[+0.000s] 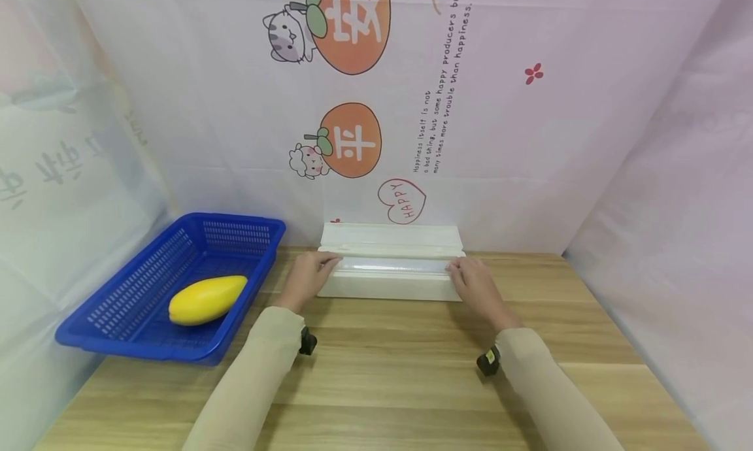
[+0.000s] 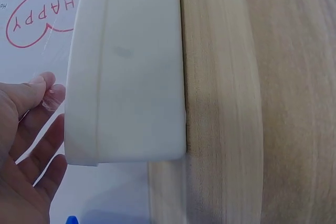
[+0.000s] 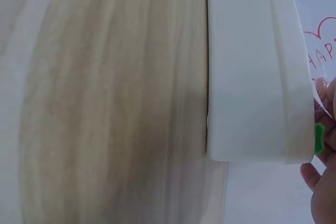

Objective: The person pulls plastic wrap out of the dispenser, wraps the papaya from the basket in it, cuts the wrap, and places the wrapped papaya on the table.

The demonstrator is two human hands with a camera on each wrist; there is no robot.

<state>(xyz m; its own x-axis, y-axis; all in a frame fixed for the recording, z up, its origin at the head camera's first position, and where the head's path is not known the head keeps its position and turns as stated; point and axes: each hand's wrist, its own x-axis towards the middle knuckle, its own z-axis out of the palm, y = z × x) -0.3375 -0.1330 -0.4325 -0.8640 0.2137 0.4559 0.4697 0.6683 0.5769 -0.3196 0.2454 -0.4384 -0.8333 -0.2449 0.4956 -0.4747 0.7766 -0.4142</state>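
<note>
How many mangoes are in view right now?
1. The yellow mango lies in the blue basket at the table's left, away from both hands at the white dispenser. None seems hidden.

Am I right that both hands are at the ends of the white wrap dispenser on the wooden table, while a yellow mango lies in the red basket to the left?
Not quite: the basket is blue, not red, as the head view shows. The rest holds: the left hand and right hand are at the ends of the white wrap dispenser on the wooden table, and the yellow mango lies in that basket.
</note>
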